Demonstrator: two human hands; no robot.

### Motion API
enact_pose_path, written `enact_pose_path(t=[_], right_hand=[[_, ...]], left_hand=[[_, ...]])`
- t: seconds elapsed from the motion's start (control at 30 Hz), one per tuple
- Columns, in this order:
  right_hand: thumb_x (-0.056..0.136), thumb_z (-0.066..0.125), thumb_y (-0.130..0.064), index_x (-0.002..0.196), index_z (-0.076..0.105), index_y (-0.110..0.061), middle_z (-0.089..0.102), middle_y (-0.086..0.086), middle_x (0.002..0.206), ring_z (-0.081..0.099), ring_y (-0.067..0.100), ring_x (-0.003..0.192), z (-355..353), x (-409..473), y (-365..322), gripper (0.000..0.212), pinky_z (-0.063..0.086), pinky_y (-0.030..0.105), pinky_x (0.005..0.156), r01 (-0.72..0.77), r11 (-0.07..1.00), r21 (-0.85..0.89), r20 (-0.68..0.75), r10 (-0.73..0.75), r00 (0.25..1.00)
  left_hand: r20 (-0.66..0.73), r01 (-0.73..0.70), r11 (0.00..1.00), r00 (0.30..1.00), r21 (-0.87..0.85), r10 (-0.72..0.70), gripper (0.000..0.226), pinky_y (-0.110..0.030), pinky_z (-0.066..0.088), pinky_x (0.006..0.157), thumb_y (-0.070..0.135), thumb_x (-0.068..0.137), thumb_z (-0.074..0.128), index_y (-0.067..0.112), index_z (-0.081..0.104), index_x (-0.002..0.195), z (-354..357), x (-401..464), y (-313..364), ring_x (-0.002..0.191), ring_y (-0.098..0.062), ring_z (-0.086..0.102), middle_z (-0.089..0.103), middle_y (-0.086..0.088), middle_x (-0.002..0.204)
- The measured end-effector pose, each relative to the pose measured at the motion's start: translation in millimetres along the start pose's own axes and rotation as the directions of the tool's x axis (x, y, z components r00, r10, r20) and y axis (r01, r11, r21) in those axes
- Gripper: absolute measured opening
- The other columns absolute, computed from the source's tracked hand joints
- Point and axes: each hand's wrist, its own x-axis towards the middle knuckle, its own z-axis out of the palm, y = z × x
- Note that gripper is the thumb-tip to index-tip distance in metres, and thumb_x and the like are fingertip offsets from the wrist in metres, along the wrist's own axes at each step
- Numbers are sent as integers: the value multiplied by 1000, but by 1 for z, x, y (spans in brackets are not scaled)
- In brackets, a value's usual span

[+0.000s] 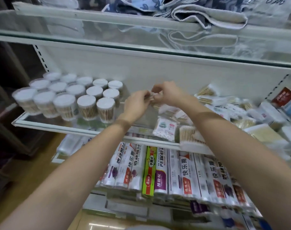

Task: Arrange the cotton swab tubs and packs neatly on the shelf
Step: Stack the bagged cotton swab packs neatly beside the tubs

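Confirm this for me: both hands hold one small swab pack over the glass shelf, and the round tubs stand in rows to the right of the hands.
Wrong on one point: the tubs stand to the left of the hands, not the right, as the head view shows. The rest holds: the left hand and right hand both hold one small swab pack over the glass shelf.

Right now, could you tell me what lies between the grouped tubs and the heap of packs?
In the head view, both hands, left hand and right hand, pinch a small pack there.
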Motion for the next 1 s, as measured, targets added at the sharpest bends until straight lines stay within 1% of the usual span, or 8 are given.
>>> enact_pose_path(t=[0.07, 0.13, 0.2, 0.33, 0.5, 0.63, 0.77, 1.0], right_hand=[[91, 67, -34, 115, 71, -16, 74, 4, 108, 67, 20, 97, -6, 4, 6, 30, 46, 26, 78, 26, 994, 103, -65, -20, 998], [89, 69, -47, 113, 71, -17, 74, 0, 106, 66, 15, 95, -11, 7, 14, 38, 49, 28, 83, 53, 979, 199, -82, -37, 996], [86, 70, -54, 119, 69, -16, 69, -5, 113, 62, 10, 100, -13, 8, 23, 50, 48, 26, 89, 65, 959, 277, -37, -57, 998], [88, 75, -35, 129, 62, -10, 61, -4, 122, 54, 8, 102, -2, 12, 38, 51, 42, 22, 87, 97, 948, 303, -3, -101, 995], [92, 72, -27, 128, 61, -10, 59, -4, 116, 56, 7, 84, 19, 15, 41, 41, 48, 31, 83, 112, 923, 367, -57, -98, 994], [91, 73, -31, 121, 64, -14, 63, 1, 108, 62, 17, 85, 26, 15, 44, 36, 60, 40, 71, 85, 882, 464, -77, -55, 996], [91, 71, -35, 119, 64, -9, 63, 5, 100, 58, 17, 78, 29, 17, 44, 38, 53, 37, 76, 29, 878, 477, -75, 7, 997], [96, 66, -25, 108, 67, 0, 62, 3, 79, 52, -5, 49, 26, 13, 41, 28, 42, 13, 51, 14, 834, 551, -60, 22, 998]], left_hand=[[-63, 32, 988, 997, -153, -42, 12, -35, 50, 75, 29, 92, 65, 22, 73, 98, 5, 2, 0, 93, -23, 67, 74, -1, 96], [-73, 86, 921, 990, -381, -123, 9, -35, 52, 73, 20, 88, 73, 13, 74, 92, 7, 5, 0, 82, -15, 65, 72, 0, 85], [-28, 166, 838, 977, -520, -211, 9, -32, 48, 58, 13, 86, 75, 6, 74, 92, 5, 7, 2, 71, -11, 59, 68, -2, 82], [63, 259, 715, 955, -649, -288, 10, -18, 36, 38, 6, 88, 72, 5, 67, 97, 4, 4, -3, 45, -1, 50, 63, -4, 79], [181, 361, 617, 925, -699, -335, 27, -25, 34, 37, 11, 94, 67, -3, 63, 117, 12, 1, -14, 32, -6, 37, 60, -4, 82], [200, 353, 574, 928, -739, -313, 27, -24, 31, 38, 13, 98, 61, -2, 63, 121, 14, -5, -17, 35, -8, 33, 61, 9, 65], [189, 323, 569, 940, -756, -283, 28, -24, 31, 37, 20, 98, 62, -1, 65, 117, 8, -9, -15, 37, -10, 31, 56, 14, 48], [179, 273, 587, 960, -762, -214, 33, -28, 30, 43, 33, 97, 62, 4, 70, 111, 7, -15, -19, 36, -12, 30, 39, 9, 40]])
